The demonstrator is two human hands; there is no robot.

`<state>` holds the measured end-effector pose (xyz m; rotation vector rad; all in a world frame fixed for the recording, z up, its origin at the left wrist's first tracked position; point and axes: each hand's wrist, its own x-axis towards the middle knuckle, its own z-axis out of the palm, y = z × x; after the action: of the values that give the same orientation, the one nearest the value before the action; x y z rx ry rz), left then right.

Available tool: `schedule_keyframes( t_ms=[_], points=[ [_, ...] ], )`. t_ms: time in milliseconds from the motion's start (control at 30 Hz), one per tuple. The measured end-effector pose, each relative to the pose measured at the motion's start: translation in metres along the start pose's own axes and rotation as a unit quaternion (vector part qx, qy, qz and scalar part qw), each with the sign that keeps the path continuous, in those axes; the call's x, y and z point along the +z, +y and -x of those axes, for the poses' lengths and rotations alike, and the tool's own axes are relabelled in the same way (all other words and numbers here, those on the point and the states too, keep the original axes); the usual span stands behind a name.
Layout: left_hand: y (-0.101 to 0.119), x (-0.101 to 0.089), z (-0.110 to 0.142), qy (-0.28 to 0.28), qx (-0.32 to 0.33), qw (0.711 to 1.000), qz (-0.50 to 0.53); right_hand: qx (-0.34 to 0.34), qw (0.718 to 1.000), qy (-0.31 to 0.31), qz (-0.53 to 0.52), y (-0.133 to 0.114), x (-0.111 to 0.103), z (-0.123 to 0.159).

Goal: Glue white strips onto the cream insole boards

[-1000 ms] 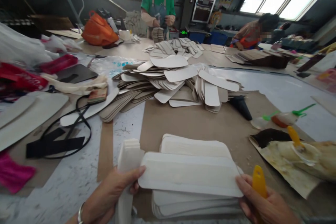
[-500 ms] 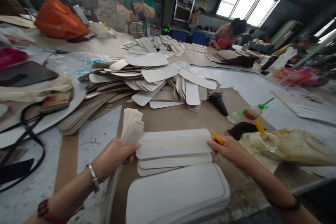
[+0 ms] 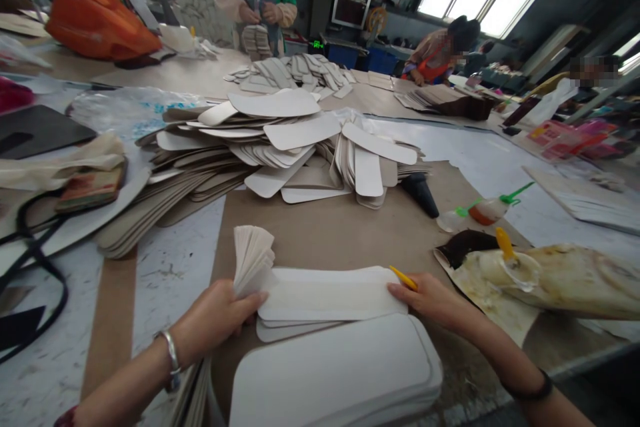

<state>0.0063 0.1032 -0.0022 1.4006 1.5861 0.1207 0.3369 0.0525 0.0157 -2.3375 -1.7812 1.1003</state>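
A white rounded panel (image 3: 325, 295) lies across, above similar panels; a thin cream strip runs along it. At its left end my left hand (image 3: 215, 317) is closed on a fanned bundle of cream strips (image 3: 251, 255), thumb against the panel. The strips' long ends hang below my wrist. My right hand (image 3: 430, 297) is closed at the panel's right end, holding a thin yellow tool (image 3: 403, 278) whose working end I cannot make out. Nearer to me is a stack of wider white panels (image 3: 330, 370).
Beyond my hands is a large heap of white and grey panels (image 3: 300, 137). To the right lie a black cone-shaped object (image 3: 420, 193), a green-tipped bottle (image 3: 487, 211) and a glue-stained container (image 3: 575, 280) with a yellow handle. A black cord (image 3: 33, 250) lies left. Co-workers stand farther back.
Both hands and the panel have come lower, covering more of the panels beneath. The view has shifted slightly. Both hands keep their grip.
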Motion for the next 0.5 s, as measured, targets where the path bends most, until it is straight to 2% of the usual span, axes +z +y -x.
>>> schedule_keyframes(
  t_ms=[100, 167, 367, 500],
  points=[
    [0.002, 0.0, -0.001, -0.026, -0.003, 0.999, 0.033, -0.006, 0.997, -0.021, -0.071, 0.001, 0.002, -0.006],
    [0.003, 0.0, -0.001, -0.034, -0.009, 0.998, 0.055, -0.012, 0.997, -0.017, -0.077, -0.001, 0.0, -0.008],
    [0.006, -0.004, -0.002, -0.015, -0.013, 0.995, 0.098, -0.02, 0.997, 0.068, -0.039, -0.018, -0.014, -0.01],
    [0.006, -0.013, 0.004, 0.001, -0.01, 0.993, 0.119, -0.015, 0.991, 0.129, -0.015, -0.015, -0.018, -0.01]
  ],
)
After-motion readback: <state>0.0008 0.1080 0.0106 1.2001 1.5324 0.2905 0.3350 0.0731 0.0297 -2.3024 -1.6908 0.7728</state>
